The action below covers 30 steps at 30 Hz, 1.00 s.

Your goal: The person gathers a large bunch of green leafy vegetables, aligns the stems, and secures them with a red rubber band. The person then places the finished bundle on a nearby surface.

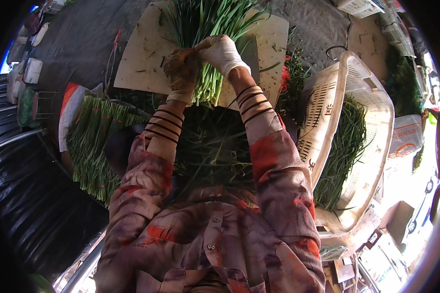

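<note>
A thick bunch of garlic chives (pixel 209 86) is held over a pale board (pixel 146 55), leaves away from me and cut pale stems towards me. My left hand (pixel 183 71), in a brown-stained glove, grips its left side. Across the front of the stems bends my right hand (pixel 222 55), in a white glove; its fingertips meet the left hand there, and whatever they pinch is hidden. Partly under the right wrist lies a flat grey plate (pixel 253 55), perhaps a blade. Striped bands circle both of my forearms.
Banded chive bundles (pixel 99 124) are stacked at the left. A white plastic crate (pixel 383 110) holding loose chives (pixel 343 154) stands tilted at the right. Red bands (pixel 285 73) hang by the board's right edge. Leaf scraps (pixel 212 146) lie below, and black plastic sheeting (pixel 33 190) covers the far left.
</note>
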Motion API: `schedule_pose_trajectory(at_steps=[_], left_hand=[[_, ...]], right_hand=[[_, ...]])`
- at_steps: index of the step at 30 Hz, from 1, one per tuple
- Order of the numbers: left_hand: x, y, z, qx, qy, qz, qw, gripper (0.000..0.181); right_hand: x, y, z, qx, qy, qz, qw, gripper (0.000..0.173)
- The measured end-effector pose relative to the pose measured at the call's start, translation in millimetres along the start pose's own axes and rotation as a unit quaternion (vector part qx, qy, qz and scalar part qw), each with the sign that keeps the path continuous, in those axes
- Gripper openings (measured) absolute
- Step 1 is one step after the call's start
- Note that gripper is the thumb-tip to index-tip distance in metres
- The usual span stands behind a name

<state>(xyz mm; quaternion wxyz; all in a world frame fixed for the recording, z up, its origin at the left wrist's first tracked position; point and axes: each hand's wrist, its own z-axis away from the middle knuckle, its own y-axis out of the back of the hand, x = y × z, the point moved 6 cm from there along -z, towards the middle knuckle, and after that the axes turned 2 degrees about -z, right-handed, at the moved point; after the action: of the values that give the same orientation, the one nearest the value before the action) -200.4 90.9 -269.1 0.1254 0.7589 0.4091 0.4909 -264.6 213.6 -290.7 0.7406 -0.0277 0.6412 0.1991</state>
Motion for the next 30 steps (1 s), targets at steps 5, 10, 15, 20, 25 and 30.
schedule_pose_trajectory(at_steps=[5, 10, 15, 20, 25, 30], left_hand=[[4, 5, -2, 0.001, 0.014, 0.013, 1.000, 0.018], [8, 5, -3, -0.061, 0.102, 0.096, 0.988, 0.021], [-12, 0, -22, -0.186, 0.099, 0.053, 0.976, 0.022], [-28, -12, -48, -0.309, 0.120, -0.024, 0.943, 0.023], [-29, -15, -49, -0.345, 0.168, 0.094, 0.919, 0.022], [-17, -14, -51, -0.328, 0.141, 0.014, 0.934, 0.026]], right_hand=[[-9, 2, 9, 0.066, 0.025, 0.061, 0.996, 0.013], [-10, 7, 16, 0.098, 0.024, 0.043, 0.994, 0.011], [-19, 6, 21, 0.127, 0.074, 0.146, 0.978, 0.012], [-29, -2, 15, 0.101, 0.060, 0.295, 0.948, 0.017], [-50, -9, 16, 0.034, 0.057, 0.420, 0.905, 0.019], [-20, 11, -1, 0.062, 0.101, 0.250, 0.961, 0.019]])
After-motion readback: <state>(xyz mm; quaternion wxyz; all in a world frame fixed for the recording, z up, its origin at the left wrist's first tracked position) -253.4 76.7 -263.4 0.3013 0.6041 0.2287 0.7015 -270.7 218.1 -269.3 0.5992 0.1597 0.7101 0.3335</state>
